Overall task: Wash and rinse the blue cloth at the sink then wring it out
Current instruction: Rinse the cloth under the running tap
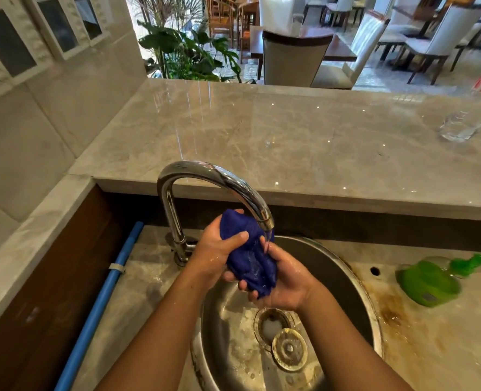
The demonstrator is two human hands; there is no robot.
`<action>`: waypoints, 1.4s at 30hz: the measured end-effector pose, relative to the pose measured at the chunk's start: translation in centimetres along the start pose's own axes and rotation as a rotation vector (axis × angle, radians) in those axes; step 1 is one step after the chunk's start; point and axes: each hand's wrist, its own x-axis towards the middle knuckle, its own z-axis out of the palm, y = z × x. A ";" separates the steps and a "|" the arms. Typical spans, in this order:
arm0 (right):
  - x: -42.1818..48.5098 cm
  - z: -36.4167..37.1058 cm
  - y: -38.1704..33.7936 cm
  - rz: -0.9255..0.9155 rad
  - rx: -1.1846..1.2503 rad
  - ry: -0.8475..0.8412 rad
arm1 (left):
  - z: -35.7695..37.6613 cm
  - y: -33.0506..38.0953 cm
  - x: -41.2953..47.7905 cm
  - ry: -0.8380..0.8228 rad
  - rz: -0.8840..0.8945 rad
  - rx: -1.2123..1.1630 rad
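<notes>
The blue cloth (247, 255) is bunched up and wet, held over the round steel sink (355, 300). My left hand (215, 249) grips its upper left part, thumb pressed across the fabric. My right hand (283, 280) cups and grips it from below and the right. The chrome tap (205, 176) arches over the cloth, and a thin stream of water runs from its spout onto the cloth and my right fingers. Water drips from the cloth toward the drain (271, 323).
A loose drain strainer (289, 348) lies in the basin beside the drain. A green soap bottle (431, 280) lies on the stained counter to the right. A blue pipe (101, 303) runs along the left. A clear glass (459, 127) stands on the raised marble ledge.
</notes>
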 end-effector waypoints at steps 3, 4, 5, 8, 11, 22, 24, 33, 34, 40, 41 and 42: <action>-0.4 -0.2 -1.1 0.004 0.055 -0.084 | 0.9 -0.3 0.3 -0.015 0.021 -0.152; -0.5 -0.2 -1.2 0.000 0.081 -0.105 | 1.3 -0.5 0.3 -0.027 0.016 -0.199; -0.6 -0.2 -1.2 -0.008 0.097 -0.119 | 1.7 -0.5 0.2 -0.034 0.007 -0.218; -0.8 0.0 -1.0 -0.037 0.063 -0.091 | 2.2 -0.7 -0.2 -0.054 -0.023 -0.182; -0.7 0.2 -0.4 -0.070 0.078 0.019 | 2.7 -0.7 -0.3 -0.064 -0.019 -0.152; 0.3 1.9 -0.1 -0.163 0.050 0.083 | 3.6 -0.2 -0.6 -0.012 0.033 -0.145; 0.3 2.3 0.1 -0.205 0.007 0.153 | 3.7 -0.4 -0.6 0.010 0.022 -0.150; 1.4 3.5 1.8 -0.436 -0.035 0.479 | 4.0 -0.6 -0.9 0.080 -0.057 -0.169; 1.4 3.5 1.8 -0.424 -0.048 0.480 | 4.1 -0.6 -0.9 0.086 -0.061 -0.165; -0.4 2.6 1.3 -0.401 -0.256 0.314 | 3.9 0.4 -1.1 0.096 -0.066 -0.192; -0.9 2.1 1.1 -0.425 -0.231 0.282 | 3.8 0.6 -1.1 0.106 -0.064 -0.198; -1.3 1.7 0.8 -0.460 -0.209 0.264 | 3.8 0.8 -1.1 0.112 -0.061 -0.213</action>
